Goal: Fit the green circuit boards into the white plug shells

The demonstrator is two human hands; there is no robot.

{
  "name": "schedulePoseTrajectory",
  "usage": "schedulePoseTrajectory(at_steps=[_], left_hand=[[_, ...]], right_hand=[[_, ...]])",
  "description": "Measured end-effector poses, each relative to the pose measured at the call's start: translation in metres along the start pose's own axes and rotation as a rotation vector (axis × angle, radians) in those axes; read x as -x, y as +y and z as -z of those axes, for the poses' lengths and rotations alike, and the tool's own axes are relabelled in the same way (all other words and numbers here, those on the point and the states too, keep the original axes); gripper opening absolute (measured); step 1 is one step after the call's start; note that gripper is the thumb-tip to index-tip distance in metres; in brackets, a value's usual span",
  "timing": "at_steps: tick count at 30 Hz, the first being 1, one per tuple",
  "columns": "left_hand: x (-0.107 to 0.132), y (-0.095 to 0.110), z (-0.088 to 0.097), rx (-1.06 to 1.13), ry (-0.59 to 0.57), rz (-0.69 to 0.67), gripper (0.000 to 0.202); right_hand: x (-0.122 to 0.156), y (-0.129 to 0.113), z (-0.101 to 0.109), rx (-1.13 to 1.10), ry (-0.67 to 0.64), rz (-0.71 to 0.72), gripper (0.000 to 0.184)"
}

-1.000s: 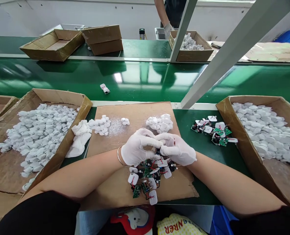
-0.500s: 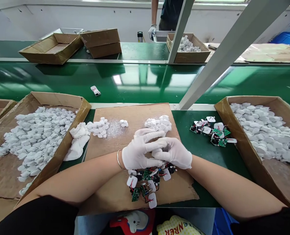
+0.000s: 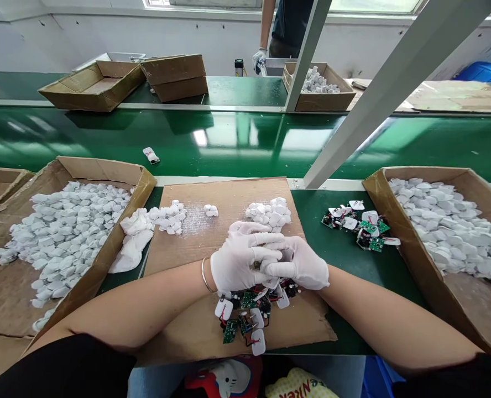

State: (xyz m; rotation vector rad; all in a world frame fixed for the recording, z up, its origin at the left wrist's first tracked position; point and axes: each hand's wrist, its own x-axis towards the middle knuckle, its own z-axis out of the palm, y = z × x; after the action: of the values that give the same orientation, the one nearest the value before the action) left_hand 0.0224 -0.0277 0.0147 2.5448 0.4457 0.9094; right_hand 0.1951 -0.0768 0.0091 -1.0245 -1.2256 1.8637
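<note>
Currently, the white-gloved left hand [image 3: 239, 261] and right hand [image 3: 297, 264] are pressed together, and whatever they pinch is hidden. At six o'clock, just below, lies a tangled pile of wired circuit boards [image 3: 245, 315]; a snagged lead could tear loose if pulled.

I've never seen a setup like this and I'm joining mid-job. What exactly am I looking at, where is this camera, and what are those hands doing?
This view comes from a camera worn on a person's head, looking down at their own hands. The left hand and right hand, both in white gloves, meet over a cardboard sheet on a green bench. Their fingers hide whatever they hold. Just below them lies a pile of small circuit boards with wires and white parts. A cardboard tray of white pieces stands to the left, and another to the right.
</note>
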Motion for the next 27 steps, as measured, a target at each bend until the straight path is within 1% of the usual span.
schedulePoseTrajectory(at_steps=[1,2,4,5,6,8,9,11,14,16,19,21,24,27], left_hand=[[0.002,-0.002,0.0,0.02,0.018,0.0,0.02],[0.005,-0.005,0.0,0.059,0.033,-0.006,0.029],[0.009,-0.012,0.001,0.151,0.018,0.0,0.049],[0.01,-0.015,0.002,0.186,0.013,0.001,0.053],[0.01,-0.018,0.003,0.21,0.025,-0.009,0.053],[0.009,-0.024,0.004,0.222,0.095,-0.055,0.045],[0.008,-0.026,0.004,0.222,0.124,-0.082,0.041],[0.007,-0.027,0.002,0.228,0.153,-0.112,0.041],[0.008,-0.026,-0.003,0.258,0.174,-0.115,0.04],[0.009,-0.023,-0.005,0.273,0.18,-0.099,0.036],[0.012,-0.022,-0.006,0.263,0.148,-0.075,0.035],[0.013,-0.022,-0.006,0.246,0.134,-0.055,0.037],[0.013,-0.024,-0.006,0.249,0.16,-0.026,0.041],[0.011,-0.024,-0.005,0.254,0.168,-0.017,0.039]], right_hand=[[-0.001,0.002,0.001,-0.025,-0.008,0.009,0.021],[-0.001,0.004,0.002,-0.056,-0.01,0.021,0.021],[-0.001,0.007,0.004,-0.12,-0.011,0.035,0.022],[-0.002,0.008,0.005,-0.147,-0.018,0.031,0.023],[-0.002,0.009,0.006,-0.172,-0.031,0.023,0.026],[-0.003,0.011,0.009,-0.217,-0.072,0.018,0.034],[-0.003,0.012,0.01,-0.233,-0.092,0.023,0.035],[-0.004,0.013,0.012,-0.243,-0.103,0.027,0.034],[-0.004,0.012,0.012,-0.201,-0.086,-0.008,0.025],[-0.003,0.011,0.01,-0.179,-0.073,-0.006,0.021],[-0.002,0.009,0.006,-0.155,-0.053,0.021,0.018],[-0.002,0.009,0.006,-0.136,-0.051,0.011,0.018],[-0.004,0.009,0.008,-0.126,-0.052,0.02,0.024],[-0.005,0.009,0.011,-0.139,-0.063,0.045,0.026]])
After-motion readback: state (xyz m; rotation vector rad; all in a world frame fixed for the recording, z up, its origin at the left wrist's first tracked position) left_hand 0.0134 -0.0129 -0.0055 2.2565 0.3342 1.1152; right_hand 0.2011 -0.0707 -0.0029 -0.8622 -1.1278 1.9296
